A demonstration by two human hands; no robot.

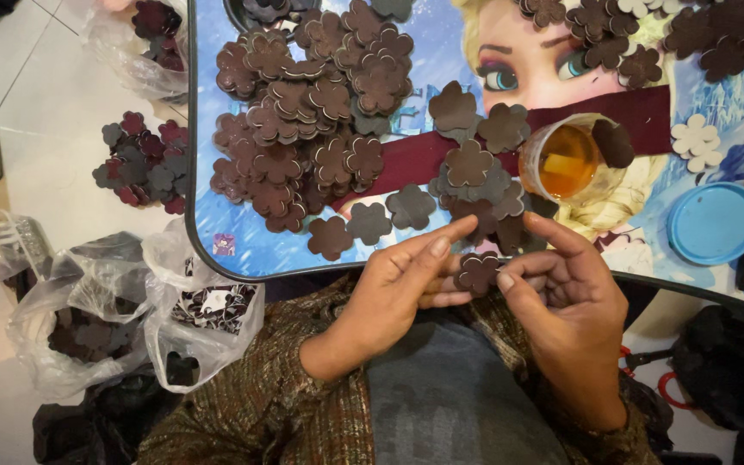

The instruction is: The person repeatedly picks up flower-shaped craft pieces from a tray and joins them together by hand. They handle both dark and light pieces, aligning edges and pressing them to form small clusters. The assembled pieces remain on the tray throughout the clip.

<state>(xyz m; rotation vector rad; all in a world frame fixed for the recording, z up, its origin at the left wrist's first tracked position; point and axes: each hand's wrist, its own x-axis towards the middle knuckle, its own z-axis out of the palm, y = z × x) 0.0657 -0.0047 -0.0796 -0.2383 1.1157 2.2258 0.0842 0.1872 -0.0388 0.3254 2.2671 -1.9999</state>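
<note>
Head view, lower centre of frame: a dark brown flower-shaped cutout (pixel 477 271) is pinched between both hands, right hand (pixel 566 288) gripping it by thumb and fingers, left hand (pixel 406 280) touching its left edge, forefinger extended. Flat, matte, lobed, no long axis. More flower cutouts (pixel 312 112) heap on the tray table (pixel 217 250) above.

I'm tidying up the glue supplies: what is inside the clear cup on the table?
The clear cup holds amber liquid with a pale yellowish block in it. A dark flower cutout leans on its rim, hiding that side. The bottom cannot be seen.
</note>
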